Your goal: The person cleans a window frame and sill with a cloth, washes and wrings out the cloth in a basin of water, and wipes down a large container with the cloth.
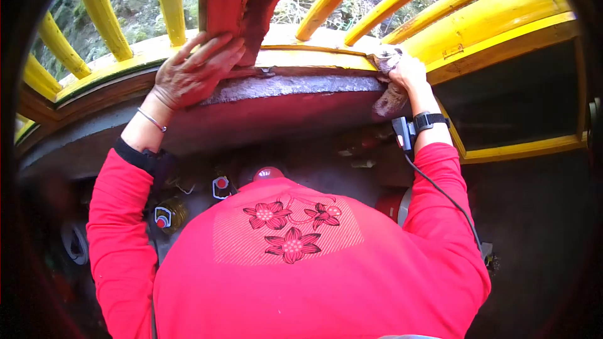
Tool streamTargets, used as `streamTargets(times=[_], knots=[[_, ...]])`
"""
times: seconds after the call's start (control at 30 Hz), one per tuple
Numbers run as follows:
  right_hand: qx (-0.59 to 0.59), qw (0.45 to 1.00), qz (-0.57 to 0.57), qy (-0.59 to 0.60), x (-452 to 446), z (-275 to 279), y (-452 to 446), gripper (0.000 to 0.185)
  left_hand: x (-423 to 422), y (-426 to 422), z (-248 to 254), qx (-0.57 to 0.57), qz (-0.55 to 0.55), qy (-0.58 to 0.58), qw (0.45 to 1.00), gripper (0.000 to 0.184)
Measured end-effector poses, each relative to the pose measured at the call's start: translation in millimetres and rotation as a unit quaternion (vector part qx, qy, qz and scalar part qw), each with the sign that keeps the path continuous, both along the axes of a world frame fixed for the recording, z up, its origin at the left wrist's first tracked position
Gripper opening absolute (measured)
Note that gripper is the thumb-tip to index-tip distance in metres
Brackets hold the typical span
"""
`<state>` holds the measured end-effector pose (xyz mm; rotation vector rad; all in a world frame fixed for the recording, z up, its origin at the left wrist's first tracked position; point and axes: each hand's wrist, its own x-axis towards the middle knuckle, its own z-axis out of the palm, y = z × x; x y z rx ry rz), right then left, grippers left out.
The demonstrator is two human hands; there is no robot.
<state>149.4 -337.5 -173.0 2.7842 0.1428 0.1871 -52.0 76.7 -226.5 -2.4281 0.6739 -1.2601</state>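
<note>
My left hand [195,72] lies flat with its fingers stretched out against the foot of a red post [229,6], just above the sill. My right hand [407,74] is closed around a crumpled, dirty cloth [391,97]. Part of the cloth hangs below the fingers, over the end of the grey stone ledge [301,84]. It touches the yellow window frame [433,56] at the corner. A bracelet circles my left wrist, and a black strap with a small wired device [403,133] is on my right wrist.
Yellow bars [103,9] stand along the window, with rocky, grassy ground outside. Below the ledge, in shadow, are bottles with red caps, including an oil bottle [169,215]. A yellow-framed dark panel [515,100] stands at right. A cable [449,198] runs along my right arm.
</note>
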Motion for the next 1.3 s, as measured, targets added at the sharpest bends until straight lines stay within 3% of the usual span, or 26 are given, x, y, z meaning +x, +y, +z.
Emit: streamTargets(times=[0.07, 0.13, 0.23, 0.3, 0.33, 0.37, 0.43, 0.47, 0.53, 0.57, 0.67, 0.7, 0.73, 0.8, 1.17, 1.3], knots=[[-0.024, 0.996, 0.057, 0.065, -28.5, 31.1, 21.3, 0.05, -0.1, -0.2, -1.7, -0.01, -0.022, 0.009, 1.0, 0.041], [-0.062, 0.985, -0.003, 0.161, 42.5, 2.1, -11.4, 0.048, -0.5, -1.7, -1.4, -0.004, -0.013, 0.015, 1.0, 0.041], [0.3, 0.918, -0.088, 0.245, 32.9, 2.0, -35.3, 0.049, 0.3, 1.0, -2.3, -0.001, -0.003, 0.037, 0.999, 0.041], [0.51, 0.801, -0.118, 0.292, 20.4, 4.6, -31.1, 0.049, 0.5, 2.2, -3.5, -0.008, -0.016, 0.029, 0.999, 0.041], [0.652, 0.707, -0.128, 0.242, -56.4, 41.4, 9.6, 0.045, 0.4, 2.6, -4.0, -0.015, -0.019, 0.027, 0.999, 0.041], [0.532, 0.803, -0.063, 0.261, -50.3, 50.1, 18.6, 0.04, -0.9, 3.6, -1.6, 0.001, -0.021, 0.026, 0.999, 0.041], [0.26, 0.923, 0.056, 0.278, -39.8, 54.3, 22.2, 0.035, -2.6, 2.3, -1.0, -0.001, -0.013, 0.02, 1.0, 0.041], [0.025, 0.987, 0.075, 0.14, -29.1, 66.9, 27.0, 0.032, -1.9, 0.4, -0.7, 0.0, -0.013, 0.017, 1.0, 0.04], [-0.015, 0.997, 0.072, -0.031, -16.6, 63.0, 16.4, 0.03, -0.8, -0.3, -2.2, -0.006, -0.014, 0.012, 1.0, 0.038], [-0.008, 0.999, 0.045, -0.021, -9.3, 62.1, 14.3, 0.031, -1.1, -0.6, -3.1, -0.006, -0.014, 0.011, 1.0, 0.038], [0.033, 0.99, 0.131, -0.044, 15.4, 9.4, -19.4, 0.042, 1.6, 0.3, -2.1, -0.007, -0.015, 0.008, 1.0, 0.037], [0.1, 0.993, 0.066, -0.022, 10.3, 3.2, -13.7, 0.051, 2.3, 1.6, -2.0, -0.012, -0.02, 0.013, 1.0, 0.037], [0.093, 0.992, 0.069, -0.04, 16.2, -3.6, -15.0, 0.054, 0.1, 1.4, -4.1, -0.018, -0.025, 0.022, 0.999, 0.037], [0.004, 1.0, 0.005, 0.029, 13.8, 4.9, -9.2, 0.055, -1.4, -1.1, -3.9, -0.016, -0.01, 0.03, 0.999, 0.038], [-0.034, 0.995, 0.03, 0.091, 10.3, 15.7, 17.7, 0.047, -0.4, 2.3, -0.4, 0.017, -0.002, 0.008, 1.0, 0.043], [0.005, 0.985, 0.059, 0.165, -4.3, 5.9, 21.3, 0.045, 0.0, 2.4, -1.4, 0.022, -0.006, -0.008, 1.0, 0.043]])
